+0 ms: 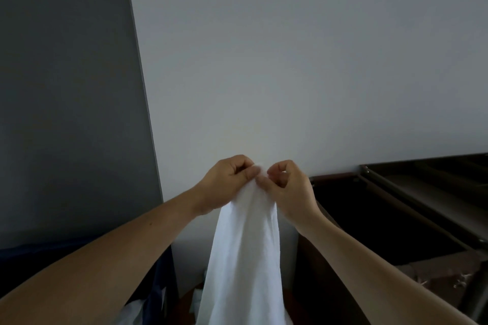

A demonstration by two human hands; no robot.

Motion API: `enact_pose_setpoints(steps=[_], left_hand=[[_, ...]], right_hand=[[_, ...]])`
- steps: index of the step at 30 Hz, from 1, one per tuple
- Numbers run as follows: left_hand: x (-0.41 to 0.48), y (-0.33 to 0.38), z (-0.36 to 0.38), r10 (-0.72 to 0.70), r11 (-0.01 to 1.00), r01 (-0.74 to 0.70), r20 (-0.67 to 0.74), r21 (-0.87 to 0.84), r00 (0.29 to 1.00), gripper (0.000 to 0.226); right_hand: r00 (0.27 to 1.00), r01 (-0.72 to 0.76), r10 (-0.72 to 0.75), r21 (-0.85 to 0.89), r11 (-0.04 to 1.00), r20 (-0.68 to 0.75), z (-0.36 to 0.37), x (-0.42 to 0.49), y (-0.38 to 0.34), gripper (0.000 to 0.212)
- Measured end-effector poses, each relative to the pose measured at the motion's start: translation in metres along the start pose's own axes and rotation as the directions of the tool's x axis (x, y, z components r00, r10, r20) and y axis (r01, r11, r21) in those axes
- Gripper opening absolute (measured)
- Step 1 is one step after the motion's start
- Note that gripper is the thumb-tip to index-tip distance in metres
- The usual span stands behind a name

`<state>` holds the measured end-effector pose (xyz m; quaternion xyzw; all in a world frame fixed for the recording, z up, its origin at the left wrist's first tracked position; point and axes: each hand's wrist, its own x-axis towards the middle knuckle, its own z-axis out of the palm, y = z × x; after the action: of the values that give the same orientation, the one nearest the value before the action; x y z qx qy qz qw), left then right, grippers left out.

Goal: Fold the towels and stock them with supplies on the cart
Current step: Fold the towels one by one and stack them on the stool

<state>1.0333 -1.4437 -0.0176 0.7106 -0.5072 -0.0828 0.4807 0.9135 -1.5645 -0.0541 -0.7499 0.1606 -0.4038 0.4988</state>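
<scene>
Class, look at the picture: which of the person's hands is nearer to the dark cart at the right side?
Right. The right hand pinches the top of the towel just left of the cart. The left hand pinches it too, farther left, beyond the right hand.

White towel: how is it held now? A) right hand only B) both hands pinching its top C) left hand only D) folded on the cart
B: the left hand and right hand both pinch the top of the white towel, which hangs down.

Pale wall [290, 60], grey panel [66, 87]
</scene>
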Motion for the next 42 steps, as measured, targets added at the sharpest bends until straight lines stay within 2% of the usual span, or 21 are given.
enact_pose_setpoints(steps=[4,5,8,10,11,13,15,18,21,23,25,27,29,30,33,35,37,42], left_hand=[[0.028,0.046,-0.016,0.154,0.987,-0.144,-0.170,0.073,0.973,0.021],[0.037,0.062,-0.022,0.199,0.979,-0.184,-0.237,0.082,0.951,0.021],[0.059,0.108,-0.048,0.351,0.936,-0.323,-0.438,0.140,0.828,0.023],[0.065,0.126,-0.065,0.432,0.902,-0.356,-0.459,0.246,0.777,0.025],[0.067,0.128,-0.072,0.451,0.888,-0.341,-0.434,0.309,0.780,0.026],[0.069,0.123,-0.083,0.436,0.877,-0.284,-0.394,0.387,0.809,0.026],[0.070,0.114,-0.092,0.394,0.898,-0.244,-0.426,0.365,0.814,0.025],[0.074,0.114,-0.104,0.323,0.944,-0.230,-0.525,0.236,0.787,0.025],[0.078,0.115,-0.113,0.255,0.967,-0.202,-0.556,0.157,0.791,0.025],[0.079,0.112,-0.116,0.232,0.973,-0.188,-0.560,0.135,0.795,0.025],[0.079,0.109,-0.121,0.212,0.977,-0.174,-0.581,0.122,0.786,0.027],[0.080,0.108,-0.123,0.209,0.978,-0.158,-0.579,0.138,0.788,0.027],[0.081,0.104,-0.121,0.215,0.975,-0.145,-0.557,0.168,0.802,0.025],[0.081,0.099,-0.119,0.218,0.973,-0.140,-0.543,0.181,0.811,0.025],[0.077,0.080,-0.111,0.205,0.974,-0.123,-0.509,0.190,0.836,0.027],[0.076,0.070,-0.110,0.181,0.979,-0.108,-0.503,0.171,0.845,0.027],[0.077,0.063,-0.108,0.154,0.985,-0.095,-0.489,0.143,0.859,0.025],[0.083,0.047,-0.095,0.106,0.991,-0.055,-0.477,0.121,0.872,0.022]], right_hand=[[1.000,0.008,-0.008,-0.007,1.000,0.011,-0.002,0.005,-0.015,0.016],[1.000,0.017,-0.017,0.008,1.000,0.009,-0.003,0.010,-0.023,0.015],[0.998,0.069,-0.069,0.011,0.998,-0.007,-0.008,0.025,-0.044,0.037],[0.996,0.086,-0.086,-0.027,0.996,-0.006,-0.013,0.028,-0.052,0.044],[0.997,0.083,-0.083,-0.018,0.996,-0.008,-0.017,0.028,-0.055,0.043],[0.996,0.088,-0.087,0.067,0.994,-0.023,-0.029,0.030,-0.063,0.042],[0.987,0.152,-0.142,0.130,0.980,-0.079,-0.043,0.037,-0.076,0.047],[0.972,0.214,-0.210,0.036,0.976,-0.107,-0.050,0.047,-0.088,0.053],[0.993,0.120,-0.122,-0.131,0.984,-0.007,-0.045,0.050,-0.083,0.055],[0.988,0.151,-0.156,-0.121,0.981,-0.025,-0.052,0.055,-0.083,0.056],[0.973,0.210,-0.211,-0.014,0.978,-0.097,-0.058,0.055,-0.087,0.046],[0.983,0.178,-0.179,-0.026,0.984,-0.050,-0.056,0.050,-0.081,0.032],[0.991,0.110,-0.094,-0.180,0.978,0.095,-0.052,0.039,-0.062,0.034],[0.990,0.076,-0.052,-0.190,0.979,0.130,-0.054,0.034,-0.052,0.034],[0.989,0.024,-0.012,-0.081,0.996,0.144,-0.072,0.019,-0.030,0.031],[0.986,0.012,0.013,-0.149,0.989,0.168,-0.075,0.006,-0.014,0.034],[0.981,-0.003,0.044,-0.213,0.977,0.188,-0.074,-0.008,0.009,0.028],[0.989,0.011,0.043,-0.348,0.937,0.145,-0.076,-0.024,0.048,0.018]])
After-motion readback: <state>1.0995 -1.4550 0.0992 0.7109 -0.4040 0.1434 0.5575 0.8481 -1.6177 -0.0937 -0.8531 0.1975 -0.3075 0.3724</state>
